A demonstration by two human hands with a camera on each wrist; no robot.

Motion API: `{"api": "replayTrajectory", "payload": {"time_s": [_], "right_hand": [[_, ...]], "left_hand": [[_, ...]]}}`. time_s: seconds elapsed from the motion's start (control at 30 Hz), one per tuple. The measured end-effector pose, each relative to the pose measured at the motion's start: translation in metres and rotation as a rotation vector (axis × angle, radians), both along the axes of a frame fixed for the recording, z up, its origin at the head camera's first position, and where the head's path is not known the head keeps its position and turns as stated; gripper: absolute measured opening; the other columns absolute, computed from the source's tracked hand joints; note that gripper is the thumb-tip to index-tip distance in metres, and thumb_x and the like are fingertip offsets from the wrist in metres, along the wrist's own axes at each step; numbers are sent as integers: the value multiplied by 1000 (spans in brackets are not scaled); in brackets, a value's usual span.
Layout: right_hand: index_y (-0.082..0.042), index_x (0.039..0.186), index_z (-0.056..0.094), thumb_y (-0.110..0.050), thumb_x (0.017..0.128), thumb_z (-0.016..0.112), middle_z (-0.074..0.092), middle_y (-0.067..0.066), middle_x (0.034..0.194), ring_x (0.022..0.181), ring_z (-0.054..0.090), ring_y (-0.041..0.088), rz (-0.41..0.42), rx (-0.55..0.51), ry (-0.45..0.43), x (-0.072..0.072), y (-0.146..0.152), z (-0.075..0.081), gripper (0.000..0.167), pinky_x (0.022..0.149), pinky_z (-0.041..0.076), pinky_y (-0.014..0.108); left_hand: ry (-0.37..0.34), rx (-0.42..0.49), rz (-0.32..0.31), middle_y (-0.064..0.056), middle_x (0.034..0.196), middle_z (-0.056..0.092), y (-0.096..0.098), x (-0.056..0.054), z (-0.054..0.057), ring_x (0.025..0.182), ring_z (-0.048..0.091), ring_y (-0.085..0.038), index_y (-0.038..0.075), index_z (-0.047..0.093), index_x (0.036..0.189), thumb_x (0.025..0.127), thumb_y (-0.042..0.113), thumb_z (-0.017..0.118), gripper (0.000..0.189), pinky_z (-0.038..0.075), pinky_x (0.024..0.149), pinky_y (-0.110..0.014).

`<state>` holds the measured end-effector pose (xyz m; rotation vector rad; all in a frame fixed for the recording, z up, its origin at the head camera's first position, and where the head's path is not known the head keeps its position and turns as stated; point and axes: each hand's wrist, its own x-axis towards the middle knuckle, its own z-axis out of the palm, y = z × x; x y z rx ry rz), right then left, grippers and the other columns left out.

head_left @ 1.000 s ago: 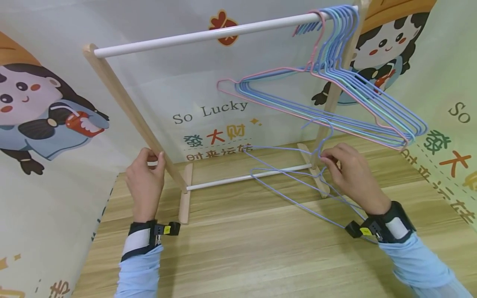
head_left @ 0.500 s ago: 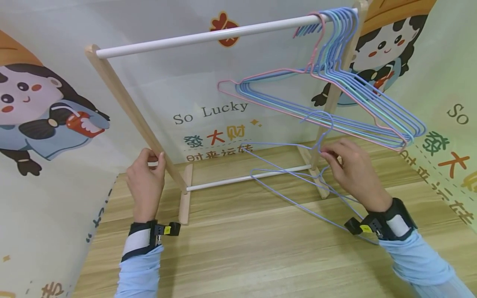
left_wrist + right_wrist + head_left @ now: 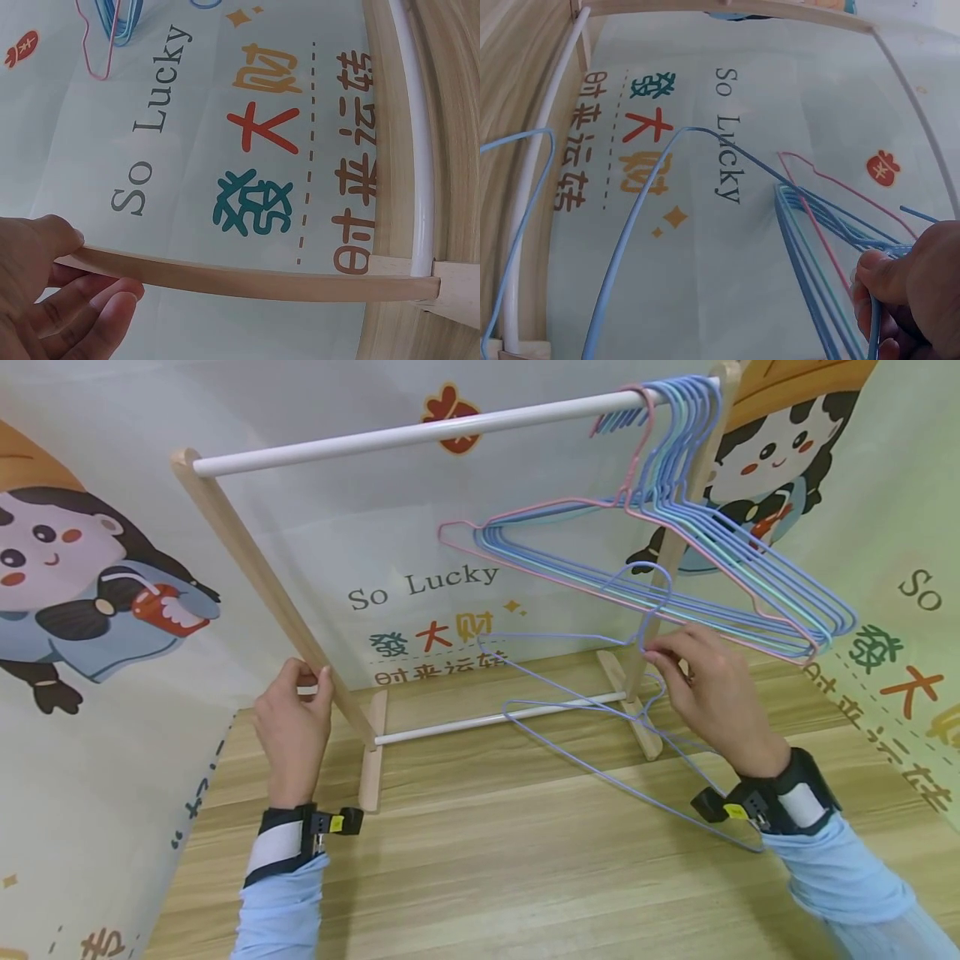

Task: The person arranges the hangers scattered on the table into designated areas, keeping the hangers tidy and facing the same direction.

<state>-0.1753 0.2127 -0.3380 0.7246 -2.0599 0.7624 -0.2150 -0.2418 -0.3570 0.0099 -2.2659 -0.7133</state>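
Note:
My left hand (image 3: pixel 292 731) grips the left wooden upright (image 3: pixel 258 572) of a clothes rack, thumb on one side and fingers on the other in the left wrist view. A blue wire hanger (image 3: pixel 641 563) is pinched near the base of its hook by my right hand (image 3: pixel 708 702). It is raised in front of the rack, hook upward. Beneath it, a second blue hanger (image 3: pixel 592 765) lies on the wooden table, partly overlapped by the raised one. Several blue and mint hangers (image 3: pixel 678 443) hang bunched at the rack's right end, with a pink hanger (image 3: pixel 643 435) leftmost.
The rack's white top bar (image 3: pixel 420 433) runs across to the right upright (image 3: pixel 667 564). A lower white bar (image 3: pixel 450 727) joins the wooden feet (image 3: pixel 371 777). A printed backdrop (image 3: pixel 375 527) stands behind and at both sides of the table (image 3: pixel 480 877).
My right hand has lifted the pinched blue hanger a little, its hook rising in front of the hanging ones and separating from the hanger on the table. My left hand has stayed in place.

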Motion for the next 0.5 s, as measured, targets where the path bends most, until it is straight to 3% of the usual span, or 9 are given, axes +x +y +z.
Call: {"api": "replayTrajectory", "payload": {"time_s": [0.5], "right_hand": [[11, 95, 70, 14, 84, 74, 63, 21, 84, 68, 54, 25, -30, 22, 66, -7, -2, 36, 12, 60, 33, 27]], "left_hand": [[-3, 1, -5, -20, 90, 72, 0, 0, 1, 76, 71, -37, -2, 64, 91, 100, 19, 66, 23, 55, 64, -49]]}}
